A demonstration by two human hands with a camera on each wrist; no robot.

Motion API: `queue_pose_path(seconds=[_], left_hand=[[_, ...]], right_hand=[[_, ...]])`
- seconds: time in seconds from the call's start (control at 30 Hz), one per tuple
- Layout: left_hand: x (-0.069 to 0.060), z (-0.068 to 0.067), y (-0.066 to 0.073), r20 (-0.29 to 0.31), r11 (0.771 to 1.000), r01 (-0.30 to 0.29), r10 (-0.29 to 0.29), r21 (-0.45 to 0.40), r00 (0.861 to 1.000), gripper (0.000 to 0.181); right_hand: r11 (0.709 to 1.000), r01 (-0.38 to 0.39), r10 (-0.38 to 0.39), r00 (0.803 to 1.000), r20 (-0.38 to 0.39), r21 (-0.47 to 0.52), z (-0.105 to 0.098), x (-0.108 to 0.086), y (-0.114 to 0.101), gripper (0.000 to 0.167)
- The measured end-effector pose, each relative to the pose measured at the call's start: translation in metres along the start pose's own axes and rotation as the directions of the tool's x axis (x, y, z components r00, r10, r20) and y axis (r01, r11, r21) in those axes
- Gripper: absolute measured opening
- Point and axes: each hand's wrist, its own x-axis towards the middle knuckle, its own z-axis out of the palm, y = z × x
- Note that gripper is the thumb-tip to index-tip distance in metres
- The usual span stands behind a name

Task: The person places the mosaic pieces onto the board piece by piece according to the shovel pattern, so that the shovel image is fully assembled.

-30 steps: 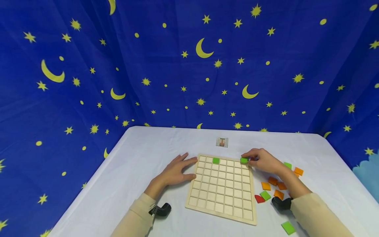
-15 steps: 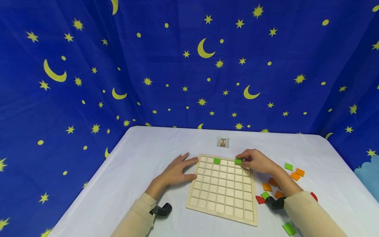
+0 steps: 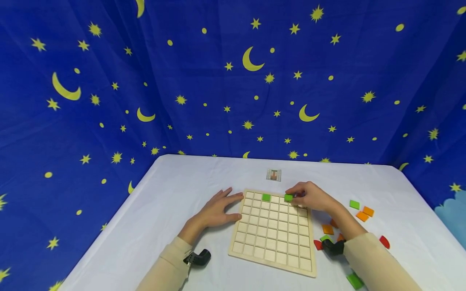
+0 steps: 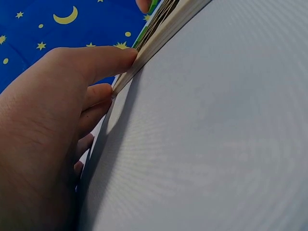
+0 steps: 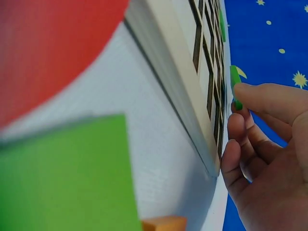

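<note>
Touching wooden grid board [image 3: 272, 233] at its 10 o'clock edge with left hand [image 3: 217, 210] spread, grasping nothing | pinching green tile [image 3: 288, 198] at board's 1 o'clock between thumb and fingers of right hand [image 3: 314, 197] | likely light, stiff, slick; best taken by opposite edges | inset at board's 12 o'clock: second green tile [image 3: 266, 197]

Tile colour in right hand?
Green; the tile in the right hand shows best in the right wrist view.

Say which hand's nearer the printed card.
Right: right hand, pinching a green square tile, is close, right of the card; left hand, touching the wooden grid board, is farther, to the card's left.
</note>
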Motion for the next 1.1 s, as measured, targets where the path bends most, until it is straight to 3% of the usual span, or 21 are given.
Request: queue_pose_path(seconds=[0.3,0.8,1.1], left_hand=[[-0.001,0.001,0.000,-0.008,1.000,-0.018,0.018,-0.006,1.000,0.069],[-0.001,0.000,0.000,-0.006,1.000,-0.019,0.019,0.005,1.000,0.068],[-0.001,0.000,0.001,-0.007,1.000,-0.015,0.015,0.000,1.000,0.069]], right_hand=[[0.999,0.042,-0.042,0.999,0.014,-0.016,0.007,0.006,-0.002,0.033],[0.999,0.033,-0.032,0.999,0.034,-0.040,0.016,0.018,-0.014,0.032],[0.995,0.093,-0.090,0.994,0.059,-0.048,0.021,0.024,-0.021,0.031]])
